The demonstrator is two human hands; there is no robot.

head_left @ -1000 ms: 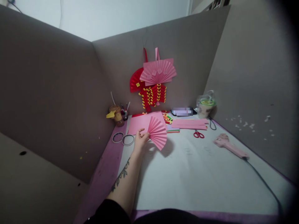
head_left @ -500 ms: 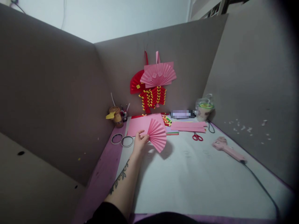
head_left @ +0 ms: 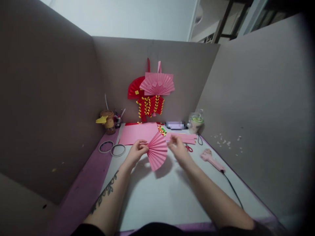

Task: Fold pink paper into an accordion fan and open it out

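Note:
A pink pleated paper fan (head_left: 158, 152) is spread above the white tabletop, its folds meeting at the left. My left hand (head_left: 136, 151) pinches that gathered point between thumb and fingers. My right hand (head_left: 177, 148) hovers just beyond the fan's right edge, somewhat blurred, fingers bent and apart, with nothing visible in them. Behind the fan lies a pink paper sheet (head_left: 137, 133). Pink paper strips (head_left: 188, 137) and red-handled scissors (head_left: 189, 148) are behind my right hand, which partly covers them.
Two tape rolls (head_left: 118, 150) lie at left. A pink glue gun (head_left: 213, 160) with a black cord rests at right. Cups (head_left: 110, 123) stand in the back corners, one beside a pen holder (head_left: 118, 122). Red and pink paper ornaments (head_left: 157, 84) hang on the grey back panel (head_left: 187, 75).
My right hand has come into view from the right and moved up beside the fan. My left hand still holds the fan, now slightly lower in view. The camera has turned a little right.

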